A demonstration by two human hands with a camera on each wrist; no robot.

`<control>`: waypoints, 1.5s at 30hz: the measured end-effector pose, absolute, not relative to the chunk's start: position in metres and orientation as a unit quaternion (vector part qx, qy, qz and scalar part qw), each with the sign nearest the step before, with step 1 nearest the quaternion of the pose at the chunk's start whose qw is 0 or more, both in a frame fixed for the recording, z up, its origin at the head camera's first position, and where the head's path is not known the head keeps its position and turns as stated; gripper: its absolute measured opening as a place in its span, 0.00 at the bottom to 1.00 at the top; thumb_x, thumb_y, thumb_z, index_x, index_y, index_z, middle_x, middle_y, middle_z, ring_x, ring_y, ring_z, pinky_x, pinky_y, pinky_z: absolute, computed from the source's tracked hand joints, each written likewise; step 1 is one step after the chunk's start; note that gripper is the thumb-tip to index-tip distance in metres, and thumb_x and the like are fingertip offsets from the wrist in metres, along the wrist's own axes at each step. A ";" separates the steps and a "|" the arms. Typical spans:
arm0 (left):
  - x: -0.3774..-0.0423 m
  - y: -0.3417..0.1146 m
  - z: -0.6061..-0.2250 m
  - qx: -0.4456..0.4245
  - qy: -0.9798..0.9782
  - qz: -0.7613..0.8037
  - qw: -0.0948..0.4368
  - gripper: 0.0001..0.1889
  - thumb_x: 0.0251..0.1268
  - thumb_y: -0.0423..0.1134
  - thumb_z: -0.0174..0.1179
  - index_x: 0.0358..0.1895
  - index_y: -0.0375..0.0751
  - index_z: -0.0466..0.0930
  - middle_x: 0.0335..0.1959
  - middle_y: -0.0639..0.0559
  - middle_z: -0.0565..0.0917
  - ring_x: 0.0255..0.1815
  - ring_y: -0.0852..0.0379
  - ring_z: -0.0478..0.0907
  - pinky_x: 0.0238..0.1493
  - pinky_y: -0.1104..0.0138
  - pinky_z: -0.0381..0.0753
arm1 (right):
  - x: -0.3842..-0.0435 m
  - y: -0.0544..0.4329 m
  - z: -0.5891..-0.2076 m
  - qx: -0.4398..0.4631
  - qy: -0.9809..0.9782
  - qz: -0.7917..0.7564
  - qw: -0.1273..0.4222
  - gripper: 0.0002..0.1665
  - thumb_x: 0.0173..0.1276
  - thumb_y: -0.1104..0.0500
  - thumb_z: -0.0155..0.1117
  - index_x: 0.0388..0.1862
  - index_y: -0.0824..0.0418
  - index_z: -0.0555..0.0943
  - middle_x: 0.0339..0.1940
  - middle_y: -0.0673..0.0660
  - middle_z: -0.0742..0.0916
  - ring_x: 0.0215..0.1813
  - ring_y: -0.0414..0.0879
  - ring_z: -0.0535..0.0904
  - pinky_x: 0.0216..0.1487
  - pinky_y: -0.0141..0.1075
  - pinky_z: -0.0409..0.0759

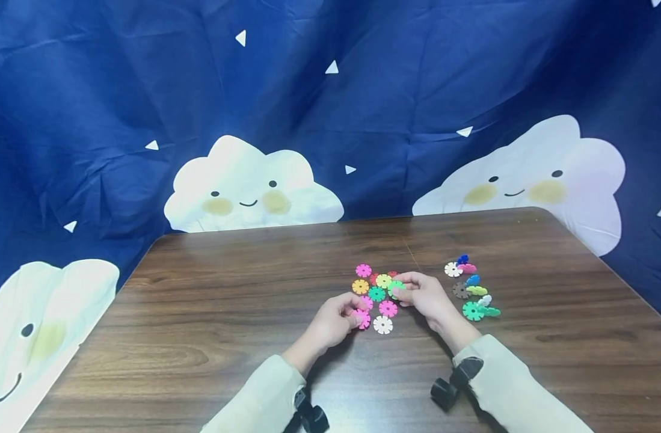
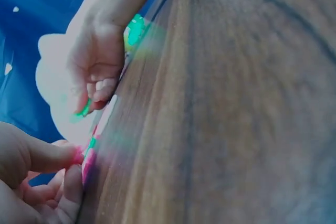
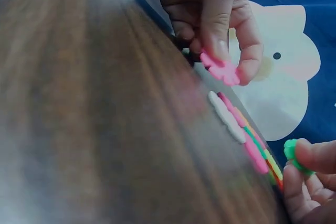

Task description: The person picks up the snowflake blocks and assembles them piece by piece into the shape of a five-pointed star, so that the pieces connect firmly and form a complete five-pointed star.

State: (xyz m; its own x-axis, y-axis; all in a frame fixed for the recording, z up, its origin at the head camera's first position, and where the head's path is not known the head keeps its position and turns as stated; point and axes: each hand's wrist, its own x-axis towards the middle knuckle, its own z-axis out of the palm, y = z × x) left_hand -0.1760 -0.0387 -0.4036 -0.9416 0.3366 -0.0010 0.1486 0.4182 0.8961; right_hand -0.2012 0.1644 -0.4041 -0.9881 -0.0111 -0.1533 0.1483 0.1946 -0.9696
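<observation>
My left hand point(image 1: 332, 323) pinches a pink snowflake disc point(image 1: 362, 319) between thumb and fingers, low over the table. In the right wrist view that pink disc point(image 3: 220, 69) is tilted in the fingertips. A bright green snowflake disc point(image 1: 396, 289) is pinched in my right hand point(image 1: 424, 296), at the right side of the loose discs. Between the hands, flat on the table, lie a white disc point(image 1: 383, 325), a pink disc point(image 1: 388, 308), a dark green disc point(image 1: 376, 293), a yellow disc point(image 1: 384, 281) and an orange disc point(image 1: 359, 287). Red discs are partly hidden behind.
To the right stand three small joined clusters of discs: one with a white disc point(image 1: 453, 269), one with a brown disc point(image 1: 461, 291) and one with a green disc point(image 1: 473, 311). The brown wooden table point(image 1: 211, 337) ends at a blue cloud-print curtain point(image 1: 373, 108).
</observation>
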 end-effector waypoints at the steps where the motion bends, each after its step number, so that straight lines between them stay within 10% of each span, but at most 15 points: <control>1: -0.176 -0.039 -0.405 0.138 0.823 0.543 0.095 0.09 0.52 0.20 0.56 0.36 0.34 0.77 0.19 0.54 0.70 0.21 0.61 0.66 0.23 0.73 0.68 | -0.200 0.165 -0.404 0.046 0.761 -0.644 0.063 0.21 0.62 0.67 0.60 0.54 0.74 0.72 0.29 0.48 0.82 0.32 0.36 0.78 0.36 0.29 0.81; 19: -0.172 -0.033 -0.405 -0.027 0.646 0.752 0.125 0.07 0.59 0.24 0.51 0.40 0.27 0.73 0.20 0.55 0.74 0.23 0.64 0.71 0.24 0.76 0.75 | -0.183 0.154 -0.404 0.031 0.679 -0.731 0.060 0.07 0.64 0.73 0.53 0.40 0.71 0.68 0.24 0.48 0.81 0.29 0.36 0.79 0.37 0.29 0.82; 45: -0.165 -0.023 -0.406 -0.021 0.640 0.759 0.116 0.09 0.56 0.24 0.53 0.41 0.24 0.74 0.19 0.57 0.74 0.21 0.66 0.70 0.21 0.79 0.70 | -0.165 0.131 -0.399 -0.038 0.775 -0.630 0.025 0.07 0.60 0.73 0.58 0.37 0.72 0.71 0.25 0.56 0.83 0.29 0.43 0.80 0.33 0.32 0.80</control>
State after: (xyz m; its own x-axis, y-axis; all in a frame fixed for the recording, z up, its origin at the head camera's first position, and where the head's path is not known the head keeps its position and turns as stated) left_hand -0.1647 -0.0235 -0.4056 -0.9724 0.1485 -0.1800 -0.2025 -0.1535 0.9672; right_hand -0.1646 0.1311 -0.3988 -0.9959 -0.0902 0.0099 -0.0281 0.2026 -0.9789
